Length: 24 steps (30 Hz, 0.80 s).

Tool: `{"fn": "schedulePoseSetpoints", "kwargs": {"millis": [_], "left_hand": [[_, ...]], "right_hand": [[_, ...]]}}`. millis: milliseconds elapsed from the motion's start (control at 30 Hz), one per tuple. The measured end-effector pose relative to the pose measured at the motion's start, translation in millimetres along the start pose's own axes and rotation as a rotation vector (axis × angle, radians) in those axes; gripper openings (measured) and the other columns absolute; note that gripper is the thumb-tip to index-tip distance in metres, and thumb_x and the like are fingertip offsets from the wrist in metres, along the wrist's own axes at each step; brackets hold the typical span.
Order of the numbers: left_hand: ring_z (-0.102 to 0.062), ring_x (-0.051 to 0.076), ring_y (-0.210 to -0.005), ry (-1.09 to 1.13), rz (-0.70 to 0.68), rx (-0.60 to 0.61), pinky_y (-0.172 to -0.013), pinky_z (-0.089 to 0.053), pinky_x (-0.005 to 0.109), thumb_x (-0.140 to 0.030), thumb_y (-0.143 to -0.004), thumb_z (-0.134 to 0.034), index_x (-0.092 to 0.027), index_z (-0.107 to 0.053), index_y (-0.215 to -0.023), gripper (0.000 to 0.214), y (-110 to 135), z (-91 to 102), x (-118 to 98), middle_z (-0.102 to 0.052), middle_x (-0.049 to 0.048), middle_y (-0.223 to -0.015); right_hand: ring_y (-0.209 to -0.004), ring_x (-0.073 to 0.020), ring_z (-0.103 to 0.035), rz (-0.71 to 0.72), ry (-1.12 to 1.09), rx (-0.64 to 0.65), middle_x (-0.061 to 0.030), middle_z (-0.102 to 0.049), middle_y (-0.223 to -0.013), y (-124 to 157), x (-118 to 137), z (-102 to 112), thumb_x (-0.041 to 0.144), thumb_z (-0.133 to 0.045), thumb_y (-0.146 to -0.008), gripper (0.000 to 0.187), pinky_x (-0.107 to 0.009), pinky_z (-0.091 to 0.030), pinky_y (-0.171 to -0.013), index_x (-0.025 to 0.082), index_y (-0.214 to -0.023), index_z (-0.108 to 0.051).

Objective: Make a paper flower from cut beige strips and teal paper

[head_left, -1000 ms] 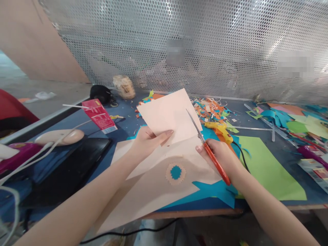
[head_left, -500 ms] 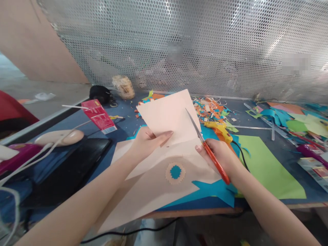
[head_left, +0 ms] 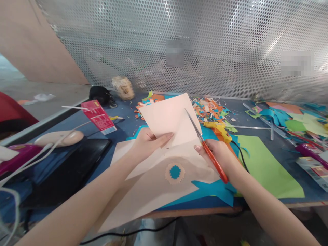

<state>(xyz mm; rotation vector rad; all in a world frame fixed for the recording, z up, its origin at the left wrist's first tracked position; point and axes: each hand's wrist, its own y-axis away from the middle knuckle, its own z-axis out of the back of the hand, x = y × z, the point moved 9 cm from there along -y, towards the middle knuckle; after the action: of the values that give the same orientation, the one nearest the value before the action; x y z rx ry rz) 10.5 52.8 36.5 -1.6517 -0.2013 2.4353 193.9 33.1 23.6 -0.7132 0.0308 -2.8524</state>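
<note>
My left hand pinches a cream sheet of paper at its lower left, thumb on top, and holds it tilted up above the table. My right hand grips orange-handled scissors. Their blades look closed or nearly so and point up and away, overlapping the sheet's right part; whether they touch the paper I cannot tell. Below lies a larger cream sheet bearing a scalloped cream ring with a blue centre. Blue paper with pointed edges sticks out beside it.
A yellow glue gun and green paper lie to the right. Paper scraps are heaped behind. On the left are a pink drink carton, a black tablet-like slab and white cables. Perforated metal stands at the back.
The held sheet has dropped slightly and shifted a little right with my left hand. My right hand and the scissors have barely moved.
</note>
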Motion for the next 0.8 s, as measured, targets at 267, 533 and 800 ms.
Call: {"fn": "schedulePoseSetpoints", "kwargs": {"millis": [267, 533, 800], "left_hand": [[-0.028, 0.005, -0.038, 0.051, 0.012, 0.059, -0.033, -0.022, 0.016, -0.035, -0.060, -0.059, -0.016, -0.042, -0.038, 0.033, 2.6, -6.1, -0.2, -0.036, -0.0041, -0.038], [-0.036, 0.007, -0.041, 0.072, 0.044, 0.052, -0.034, -0.024, 0.017, -0.036, -0.058, -0.061, -0.016, -0.047, -0.040, 0.030, 3.0, -6.1, 3.7, -0.044, -0.0027, -0.041], [-0.047, 0.009, -0.048, 0.088, -0.005, 0.055, -0.040, -0.034, 0.017, -0.034, -0.061, -0.062, -0.014, -0.059, -0.049, 0.023, 1.3, -7.4, 6.7, -0.058, -0.0001, -0.052]], "right_hand": [[-0.046, -0.0095, -0.032, 0.038, -0.011, -0.005, 0.0023, -0.040, -0.052, 2.3, 5.6, 3.4, 0.064, -0.035, -0.078, 0.048, -0.022, -0.024, -0.046, 0.020, -0.058, -0.038], [-0.046, -0.0096, -0.035, 0.039, -0.084, 0.015, 0.0018, -0.043, -0.051, 1.2, 5.4, 1.7, 0.065, -0.040, -0.074, 0.048, -0.022, -0.023, -0.045, 0.021, -0.056, -0.036], [-0.045, -0.0097, -0.037, 0.030, -0.106, 0.004, 0.0017, -0.042, -0.050, -0.4, 5.2, -2.7, 0.060, -0.043, -0.073, 0.044, -0.022, -0.023, -0.043, 0.021, -0.054, -0.035]]}}
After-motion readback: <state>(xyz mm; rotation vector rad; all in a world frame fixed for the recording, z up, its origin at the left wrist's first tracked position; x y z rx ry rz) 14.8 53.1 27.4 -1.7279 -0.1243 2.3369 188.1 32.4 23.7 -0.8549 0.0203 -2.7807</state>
